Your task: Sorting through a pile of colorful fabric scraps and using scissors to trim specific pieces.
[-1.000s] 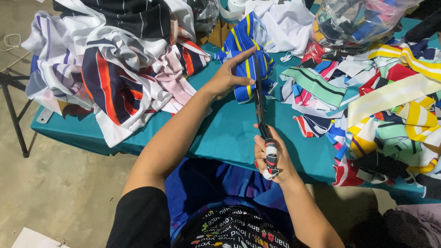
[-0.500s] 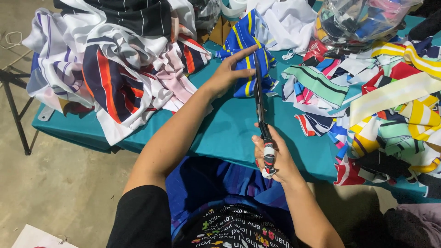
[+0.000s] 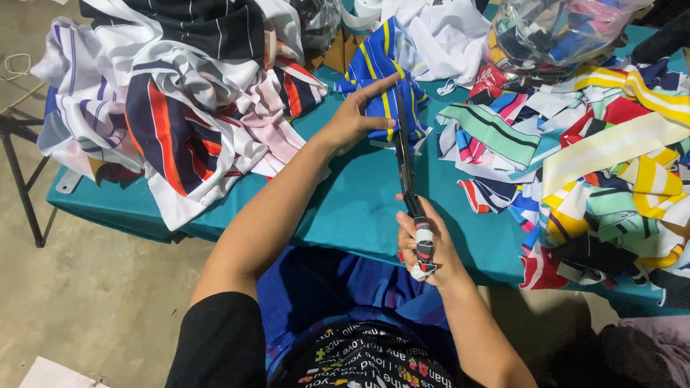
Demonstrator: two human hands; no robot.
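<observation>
The right hand (image 3: 429, 248) was closed around the taped handles of the shears (image 3: 406, 172), near the table's front edge. From that grip the blades ran straight away from the person, long axis nearly in line with the forearm, tips reaching into the blue cloth (image 3: 381, 79). Whether the blades were parted or shut could not be told; they looked like one dark line.

The left hand (image 3: 357, 118) lay flat on that blue cloth with yellow stripes, fingers stretched forward and pressing it down, not gripping anything. It sat just left of the blades and well ahead of the right hand, so it was the nearer hand to the cloth; the right hand met the cloth only through the shears. The cloth lay beyond the grip, at the far end of the blades, its stripes running roughly along the same line as the blades.

Left of the grip, a heap of white, navy and red garments (image 3: 172, 108) covered the far corner of the teal table (image 3: 345, 208). Right of the grip lay a spread of striped offcuts (image 3: 596, 179) in green, yellow, red and white, close beside the blades but apart from them. Beyond those sat a clear bag of scraps (image 3: 553, 32).
</observation>
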